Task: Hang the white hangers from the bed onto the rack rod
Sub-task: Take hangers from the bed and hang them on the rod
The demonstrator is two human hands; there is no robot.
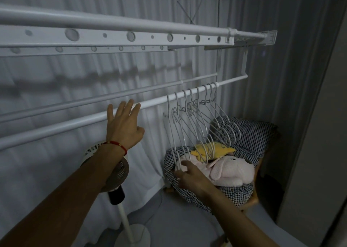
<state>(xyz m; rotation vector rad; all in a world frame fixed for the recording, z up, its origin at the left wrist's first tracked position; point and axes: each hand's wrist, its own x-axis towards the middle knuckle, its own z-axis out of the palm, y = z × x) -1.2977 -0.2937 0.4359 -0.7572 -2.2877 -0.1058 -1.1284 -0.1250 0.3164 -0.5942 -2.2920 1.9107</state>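
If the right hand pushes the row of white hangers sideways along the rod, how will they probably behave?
The white hangers look like thin wire, so they are probably light and will swing easily. Their hooks sit loosely over the smooth rack rod, so they should slide. They hang close and overlap, so they may tangle. The right hand already touches the lowest one.

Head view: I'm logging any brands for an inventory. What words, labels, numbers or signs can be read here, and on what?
None can be read.
The rack rod, white hangers, fan, yellow toy and pink toy show no print.
The bracket at the rack's end bears faint marks, too blurred to read.
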